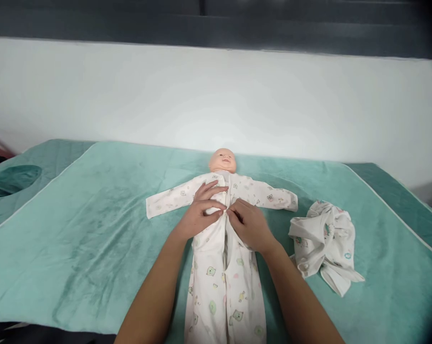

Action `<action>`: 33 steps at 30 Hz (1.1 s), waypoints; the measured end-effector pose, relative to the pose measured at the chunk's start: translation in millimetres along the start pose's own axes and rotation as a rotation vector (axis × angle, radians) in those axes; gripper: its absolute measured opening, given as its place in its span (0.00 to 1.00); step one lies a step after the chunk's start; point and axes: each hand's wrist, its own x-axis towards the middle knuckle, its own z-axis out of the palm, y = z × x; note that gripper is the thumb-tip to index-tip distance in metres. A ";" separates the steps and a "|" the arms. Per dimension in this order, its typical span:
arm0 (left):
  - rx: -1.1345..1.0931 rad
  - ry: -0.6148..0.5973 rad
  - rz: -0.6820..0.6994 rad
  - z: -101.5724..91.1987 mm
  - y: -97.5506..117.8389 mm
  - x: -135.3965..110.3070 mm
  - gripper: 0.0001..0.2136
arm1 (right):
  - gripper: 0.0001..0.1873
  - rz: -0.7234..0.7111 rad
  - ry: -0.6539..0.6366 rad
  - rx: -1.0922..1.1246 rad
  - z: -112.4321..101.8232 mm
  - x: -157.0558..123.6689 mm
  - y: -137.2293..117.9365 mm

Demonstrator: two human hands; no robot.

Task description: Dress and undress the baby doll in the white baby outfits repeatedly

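A baby doll (222, 161) lies face up, dressed in a white baby romper (212, 291) printed with small green and pink animals. The romper's front opening runs down the middle, and its long sleeves are spread to both sides. At chest height my left hand (205, 210) pinches the left edge of the opening between thumb and index finger, its other fingers resting on the cloth. Right beside it, my right hand (249, 222) is closed on the opposite edge. The fingertips nearly meet at the opening and hide whatever fastener is there.
A crumpled white printed baby garment (325, 243) lies to the right of the doll. Everything rests on a green plush cover (104, 229) over a bed or table. A white wall (216, 95) stands behind, and a dark oval opening (13, 179) shows at the far left.
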 end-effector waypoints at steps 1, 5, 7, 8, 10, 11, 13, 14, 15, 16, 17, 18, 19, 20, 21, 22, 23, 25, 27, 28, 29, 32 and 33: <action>0.002 -0.005 -0.006 -0.3 0.5 0.1 0.07 | 0.12 0.010 0.032 0.004 1.3 0.2 0.2; 0.009 -0.023 -0.022 -0.8 1.9 0.0 0.09 | 0.13 0.107 0.170 0.141 4.3 1.2 6.8; -0.001 -0.003 -0.020 -0.1 1.7 -0.3 0.10 | 0.14 0.197 0.210 0.313 3.9 0.9 11.8; -0.011 0.020 -0.015 0.4 1.3 -0.4 0.10 | 0.15 0.240 0.229 0.410 3.3 0.5 14.2; -0.041 0.079 0.001 1.5 0.3 -0.5 0.10 | 0.16 0.308 0.292 0.584 1.6 0.0 18.2; -0.062 0.112 0.005 2.2 -0.3 -0.6 0.10 | 0.16 0.330 0.335 0.650 0.4 0.0 20.2; -0.123 0.179 -0.016 3.9 -2.2 -0.5 0.09 | 0.16 0.366 0.443 0.727 -2.8 0.7 25.7; -0.163 0.214 -0.045 5.1 -3.4 -0.6 0.09 | 0.16 0.385 0.500 0.737 -5.4 1.0 30.0; -0.206 0.252 -0.081 6.5 -5.0 -0.8 0.08 | 0.16 0.404 0.554 0.722 -8.8 1.0 35.5; -0.251 0.292 -0.115 8.1 -6.8 -1.1 0.07 | 0.16 0.425 0.601 0.683 -13.5 0.2 42.3; -0.294 0.333 -0.140 9.7 -8.8 -1.7 0.05 | 0.15 0.449 0.634 0.620 -19.5 -1.7 50.3; -0.332 0.375 -0.156 11.3 -10.9 -2.6 0.04 | 0.15 0.472 0.651 0.533 -26.7 -5.1 59.2; -0.363 0.418 -0.165 12.6 -13.1 -3.9 0.03 | 0.15 0.495 0.650 0.425 -34.9 -9.9 68.6; -0.383 0.456 -0.172 13.6 -15.3 -5.4 0.02 | 0.15 0.516 0.632 0.299 -43.6 -16.1 77.9; -0.387 0.485 -0.182 14.2 -17.4 -7.1 0.02 | 0.15 0.537 0.598 0.168 -52.1 -23.3 86.6; -0.374 0.506 -0.197 14.5 -19.3 -8.9 0.03 | 0.16 0.558 0.554 0.044 -59.6 -30.8 94.3; -0.347 0.522 -0.216 14.6 -21.2 -10.6 0.03 | 0.17 0.576 0.513 -0.059 -65.5 -38.0 100.6; -0.289 0.544 -0.253 15.0 -24.5 -13.1 0.04 | 0.19 0.605 0.494 -0.177 -70.5 -48.6 108.8; -0.281 0.577 -0.270 15.9 -27.5 -13.9 0.04 | 0.20 0.592 0.568 -0.170 -66.5 -52.3 112.1; -0.301 0.605 -0.275 16.4 -29.0 -13.8 0.04 | 0.20 0.558 0.620 -0.124 -62.4 -51.8 112.7; -0.325 0.645 -0.282 16.6 -30.7 -13.6 0.04 | 0.20 0.505 0.669 -0.061 -57.8 -50.3 113.1; -0.353 0.832 -0.335 12.4 -38.1 -14.1 0.05 | 0.31 0.311 0.753 0.148 -47.8 -45.0 114.7; -0.339 0.910 -0.360 9.3 -41.7 -15.1 0.05 | 0.34 0.266 0.755 0.209 -46.6 -44.2 115.4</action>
